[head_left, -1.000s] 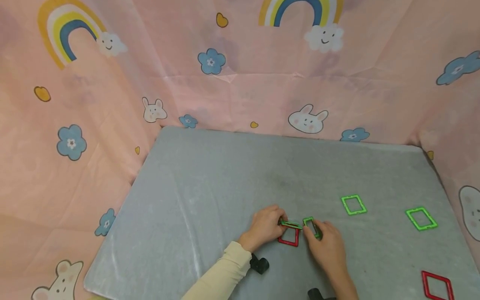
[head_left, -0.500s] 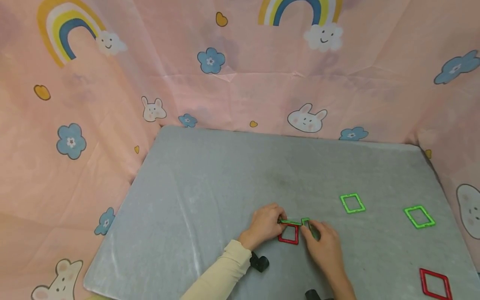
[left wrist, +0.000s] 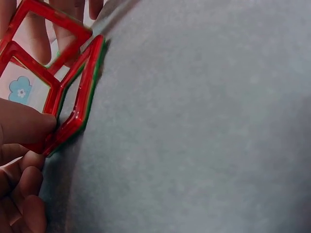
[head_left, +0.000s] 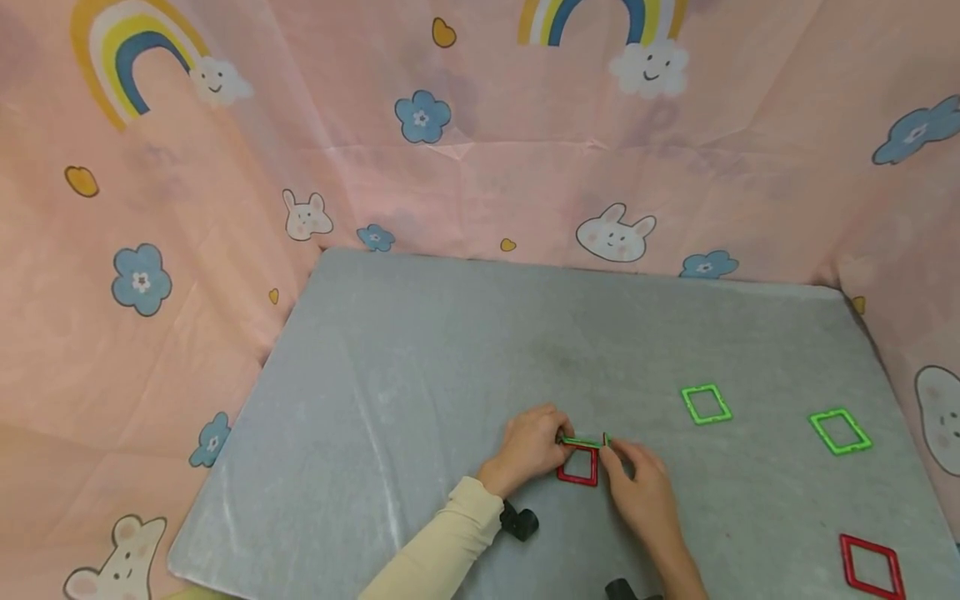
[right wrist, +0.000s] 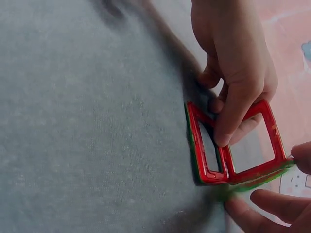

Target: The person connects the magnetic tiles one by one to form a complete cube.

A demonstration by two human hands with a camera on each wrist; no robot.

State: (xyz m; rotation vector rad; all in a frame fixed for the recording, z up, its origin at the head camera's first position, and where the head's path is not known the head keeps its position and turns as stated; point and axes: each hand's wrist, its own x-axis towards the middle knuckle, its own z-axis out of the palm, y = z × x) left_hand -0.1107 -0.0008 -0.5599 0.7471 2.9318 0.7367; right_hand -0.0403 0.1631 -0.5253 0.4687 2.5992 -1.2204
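A red square magnetic tile (head_left: 577, 482) lies flat on the grey cloth, with green along its underside in the wrist views. My left hand (head_left: 531, 442) pinches an upright tile (right wrist: 278, 138) along the flat one's far edge; it looks red in the wrist views and its top edge green from above. My right hand (head_left: 642, 485) holds another tile (head_left: 606, 440) on edge at the right end of the upright one. In the right wrist view this tile (right wrist: 262, 182) is seen nearly edge-on and the two meet at a corner.
Two green square tiles (head_left: 707, 420) (head_left: 842, 451) lie flat to the right. Nearer the front right corner lies a red tile (head_left: 870, 546). Black wrist camera mounts (head_left: 519, 522) sit by both wrists. A pink printed curtain (head_left: 465, 192) stands around the table's back and sides.
My right hand has moved slightly left and turned its tile edge-on, bringing it up against the upright tile. The left hand has stayed nearly still.
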